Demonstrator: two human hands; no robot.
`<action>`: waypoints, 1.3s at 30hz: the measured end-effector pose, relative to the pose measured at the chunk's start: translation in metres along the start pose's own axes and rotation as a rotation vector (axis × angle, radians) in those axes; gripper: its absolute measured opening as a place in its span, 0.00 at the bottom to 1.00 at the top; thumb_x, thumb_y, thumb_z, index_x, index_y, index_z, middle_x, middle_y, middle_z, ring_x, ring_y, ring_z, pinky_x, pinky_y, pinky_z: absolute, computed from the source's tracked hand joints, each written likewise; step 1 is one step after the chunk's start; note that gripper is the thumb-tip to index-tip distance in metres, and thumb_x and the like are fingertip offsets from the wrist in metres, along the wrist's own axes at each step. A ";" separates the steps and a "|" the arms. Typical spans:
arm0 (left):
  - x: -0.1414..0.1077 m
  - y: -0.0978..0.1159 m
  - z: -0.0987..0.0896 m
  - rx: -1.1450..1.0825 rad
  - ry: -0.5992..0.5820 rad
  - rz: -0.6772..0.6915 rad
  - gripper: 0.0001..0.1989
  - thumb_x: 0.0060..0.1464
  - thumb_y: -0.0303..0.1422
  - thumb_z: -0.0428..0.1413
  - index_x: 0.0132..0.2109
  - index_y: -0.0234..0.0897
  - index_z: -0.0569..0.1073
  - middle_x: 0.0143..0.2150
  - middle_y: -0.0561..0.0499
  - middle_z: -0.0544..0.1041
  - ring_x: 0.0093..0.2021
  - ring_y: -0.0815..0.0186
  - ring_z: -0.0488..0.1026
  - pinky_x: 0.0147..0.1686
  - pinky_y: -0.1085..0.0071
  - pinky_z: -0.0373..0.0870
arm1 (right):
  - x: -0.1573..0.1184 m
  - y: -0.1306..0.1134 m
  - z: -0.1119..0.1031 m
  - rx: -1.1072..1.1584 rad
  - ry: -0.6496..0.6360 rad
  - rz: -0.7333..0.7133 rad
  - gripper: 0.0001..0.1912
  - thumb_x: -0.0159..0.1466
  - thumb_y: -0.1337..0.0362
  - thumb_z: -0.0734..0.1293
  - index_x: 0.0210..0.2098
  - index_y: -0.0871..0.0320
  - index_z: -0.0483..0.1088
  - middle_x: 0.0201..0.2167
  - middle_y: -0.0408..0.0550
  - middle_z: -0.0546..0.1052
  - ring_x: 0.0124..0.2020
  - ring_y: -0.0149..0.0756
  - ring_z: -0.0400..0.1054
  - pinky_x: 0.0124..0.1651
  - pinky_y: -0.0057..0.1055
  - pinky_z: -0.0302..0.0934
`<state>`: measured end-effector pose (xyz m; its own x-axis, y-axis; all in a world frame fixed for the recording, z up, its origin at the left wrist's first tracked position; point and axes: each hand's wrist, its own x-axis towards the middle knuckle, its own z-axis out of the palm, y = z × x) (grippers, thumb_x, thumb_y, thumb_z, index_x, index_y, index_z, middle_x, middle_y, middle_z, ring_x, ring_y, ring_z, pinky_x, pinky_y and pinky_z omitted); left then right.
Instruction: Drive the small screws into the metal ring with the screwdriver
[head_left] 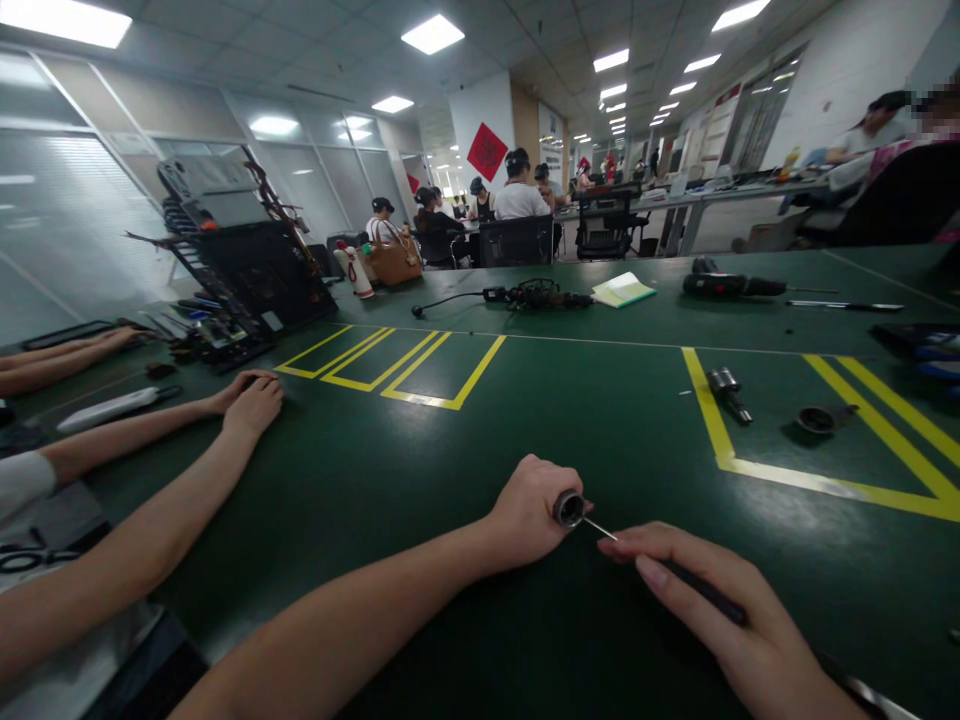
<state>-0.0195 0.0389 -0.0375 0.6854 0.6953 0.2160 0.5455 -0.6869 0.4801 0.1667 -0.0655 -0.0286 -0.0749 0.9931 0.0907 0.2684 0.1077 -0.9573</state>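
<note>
My left hand (534, 512) is closed in a fist around a short hollow metal cylinder (568, 509), its dark open end facing me. A slim screwdriver-like tool (709, 592) with a dark handle and thin shiny shaft is pinched in my right hand (712, 590). The shaft points left and its tip reaches the cylinder's rim; whether it goes inside or only touches, I cannot tell. Both hands are just above the green table. Further right, inside a yellow tape outline, lie a stepped metal spindle part (729, 394) and a dark ring-shaped housing (821, 419).
A black power tool (735, 284), a pen (846, 305), a notepad (624, 290) and a cabled device (538, 294) lie toward the back of the green table (420, 470). At left, another person's hands (253, 398) rest beside a dark equipment rack (255, 270). Yellow tape (457, 400) marks the tabletop.
</note>
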 end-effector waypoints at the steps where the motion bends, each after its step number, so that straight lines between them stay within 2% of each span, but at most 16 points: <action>1: 0.000 0.000 0.000 -0.007 0.006 0.004 0.11 0.56 0.36 0.54 0.28 0.36 0.65 0.24 0.57 0.68 0.25 0.71 0.64 0.35 0.71 0.59 | 0.001 0.000 -0.001 0.030 -0.020 0.016 0.13 0.61 0.53 0.65 0.37 0.50 0.79 0.41 0.49 0.80 0.45 0.47 0.72 0.51 0.42 0.64; 7: 0.000 -0.002 0.000 -0.113 0.005 0.061 0.11 0.53 0.35 0.56 0.28 0.35 0.65 0.24 0.58 0.68 0.25 0.73 0.64 0.36 0.72 0.59 | 0.009 0.006 -0.004 0.307 -0.092 0.087 0.13 0.64 0.57 0.63 0.40 0.53 0.78 0.40 0.51 0.80 0.45 0.45 0.73 0.50 0.43 0.63; 10: 0.000 -0.002 -0.001 -0.124 -0.006 0.034 0.11 0.53 0.35 0.57 0.27 0.35 0.65 0.24 0.58 0.68 0.25 0.73 0.64 0.35 0.73 0.60 | 0.007 0.007 -0.003 0.354 -0.088 0.091 0.13 0.64 0.57 0.63 0.39 0.53 0.78 0.40 0.51 0.81 0.44 0.45 0.73 0.50 0.43 0.64; 15: 0.000 -0.002 0.000 -0.066 -0.018 0.029 0.10 0.55 0.35 0.55 0.28 0.35 0.66 0.25 0.57 0.69 0.26 0.72 0.65 0.37 0.71 0.60 | 0.002 0.001 -0.003 0.174 0.017 0.015 0.14 0.62 0.54 0.64 0.37 0.53 0.78 0.39 0.52 0.81 0.44 0.47 0.73 0.49 0.42 0.66; 20: 0.000 -0.003 0.001 -0.001 -0.026 0.029 0.09 0.56 0.35 0.54 0.29 0.35 0.67 0.25 0.56 0.70 0.27 0.71 0.67 0.37 0.70 0.60 | -0.002 -0.001 0.000 -0.046 0.066 -0.085 0.11 0.61 0.55 0.65 0.37 0.49 0.78 0.40 0.49 0.80 0.44 0.46 0.73 0.49 0.40 0.67; 25: 0.001 -0.002 0.001 0.011 -0.024 0.016 0.10 0.56 0.35 0.55 0.29 0.35 0.67 0.25 0.56 0.70 0.26 0.71 0.66 0.36 0.70 0.60 | -0.006 0.003 0.003 -0.065 0.067 -0.101 0.12 0.61 0.55 0.64 0.38 0.49 0.78 0.40 0.49 0.80 0.44 0.46 0.72 0.50 0.41 0.66; 29: 0.001 -0.002 0.001 -0.006 -0.032 0.054 0.10 0.54 0.34 0.56 0.28 0.35 0.67 0.24 0.56 0.70 0.26 0.71 0.67 0.35 0.71 0.59 | -0.006 0.003 0.002 -0.046 0.041 -0.041 0.12 0.61 0.54 0.65 0.38 0.49 0.78 0.42 0.49 0.79 0.47 0.47 0.71 0.53 0.44 0.62; 34: 0.000 -0.003 0.000 -0.032 -0.059 0.056 0.09 0.53 0.34 0.57 0.28 0.35 0.67 0.25 0.57 0.70 0.26 0.72 0.66 0.36 0.71 0.59 | 0.005 0.001 -0.002 0.194 -0.064 0.075 0.14 0.62 0.54 0.64 0.36 0.53 0.79 0.38 0.51 0.81 0.43 0.46 0.73 0.49 0.43 0.64; 37: 0.000 -0.002 -0.001 -0.055 -0.086 0.063 0.09 0.53 0.33 0.56 0.29 0.35 0.66 0.25 0.57 0.70 0.26 0.72 0.66 0.36 0.71 0.60 | 0.012 0.000 -0.003 0.387 -0.057 0.131 0.14 0.61 0.55 0.65 0.34 0.56 0.79 0.36 0.53 0.81 0.40 0.45 0.74 0.46 0.42 0.66; 39: 0.000 -0.002 -0.001 -0.069 -0.093 0.070 0.08 0.52 0.33 0.56 0.28 0.35 0.66 0.25 0.57 0.70 0.26 0.72 0.66 0.37 0.71 0.60 | 0.013 0.000 -0.003 0.436 -0.044 0.151 0.14 0.61 0.56 0.66 0.33 0.58 0.79 0.36 0.54 0.81 0.39 0.46 0.74 0.45 0.42 0.66</action>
<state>-0.0208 0.0404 -0.0372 0.7641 0.6216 0.1725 0.4627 -0.7145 0.5248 0.1683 -0.0525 -0.0262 -0.1094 0.9921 -0.0613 -0.1490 -0.0773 -0.9858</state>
